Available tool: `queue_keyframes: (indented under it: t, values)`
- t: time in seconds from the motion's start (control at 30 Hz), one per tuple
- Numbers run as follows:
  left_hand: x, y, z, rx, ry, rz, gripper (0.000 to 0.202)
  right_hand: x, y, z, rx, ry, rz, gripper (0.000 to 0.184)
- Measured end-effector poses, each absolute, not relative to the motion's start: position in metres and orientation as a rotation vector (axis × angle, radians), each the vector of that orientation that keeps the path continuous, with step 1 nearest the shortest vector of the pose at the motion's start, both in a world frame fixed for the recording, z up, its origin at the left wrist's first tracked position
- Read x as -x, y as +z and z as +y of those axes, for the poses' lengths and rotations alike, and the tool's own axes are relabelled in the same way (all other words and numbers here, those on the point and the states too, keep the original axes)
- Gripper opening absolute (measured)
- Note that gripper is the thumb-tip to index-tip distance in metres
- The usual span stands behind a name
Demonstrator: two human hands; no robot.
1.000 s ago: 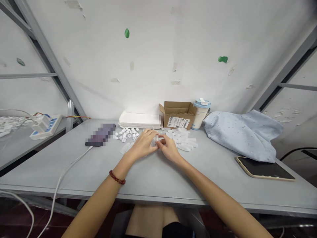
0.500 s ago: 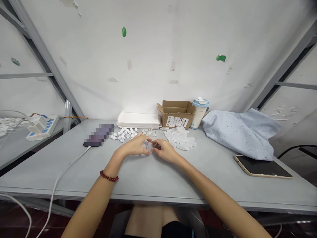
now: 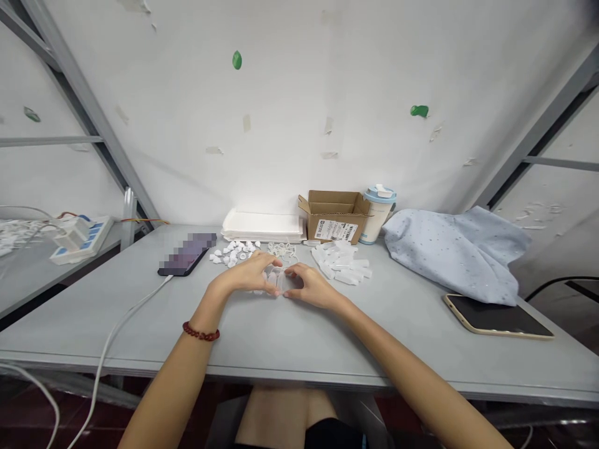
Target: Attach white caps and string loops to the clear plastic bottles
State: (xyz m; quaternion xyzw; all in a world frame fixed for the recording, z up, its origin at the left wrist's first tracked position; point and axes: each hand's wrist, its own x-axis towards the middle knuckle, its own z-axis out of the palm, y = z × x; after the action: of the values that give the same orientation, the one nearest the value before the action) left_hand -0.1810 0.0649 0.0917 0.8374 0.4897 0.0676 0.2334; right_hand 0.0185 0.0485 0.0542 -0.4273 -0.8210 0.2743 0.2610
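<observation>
At the middle of the table, several small clear plastic pieces [image 3: 274,279] stand close together between my hands; their exact kind is hard to make out. My left hand [image 3: 250,275] curves round their left side, with thumb in front and fingers behind. From the right, my right hand [image 3: 311,285] meets the group with thumb and fingertips bent, a gap between them. Beyond my left hand lies a scatter of small white caps [image 3: 231,254]. Thin white loops [image 3: 283,251] lie behind the pieces, and a pile of translucent elongated plastic pieces [image 3: 344,265] is right of them.
Along the wall stand a white stack [image 3: 262,226], an open cardboard box [image 3: 334,218] and a lidded cup [image 3: 375,215]. Light blue cloth [image 3: 449,252] partly covers a phone [image 3: 500,315] at right. Another phone [image 3: 187,255] with a white cable [image 3: 116,327] lies at left.
My right thumb has moved down and apart from its fingers, at the right side of the clear pieces. My left hand has shifted slightly left, and more of the pieces shows.
</observation>
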Motion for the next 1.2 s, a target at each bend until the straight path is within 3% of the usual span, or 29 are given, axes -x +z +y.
queue_keyframes:
  t: [0.2, 0.5, 0.9, 1.2]
  values:
    - [0.187, 0.093, 0.066, -2.289, 0.050, 1.326, 0.067, -0.017, 0.050, 0.051, 1.128, 0.725, -2.228, 0.046]
    - [0.183, 0.097, 0.061, -2.272, 0.019, 1.383, 0.053, -0.014, 0.043, 0.051, 1.106, 0.669, -2.218, 0.038]
    - [0.183, 0.090, 0.066, -2.281, 0.058, 1.371, 0.063, -0.012, 0.043, 0.049, 1.098, 0.628, -2.250, 0.034]
    - [0.182, 0.082, 0.070, -2.331, 0.114, 1.385, 0.059, -0.011, 0.042, 0.049, 1.072, 0.614, -2.243, 0.031]
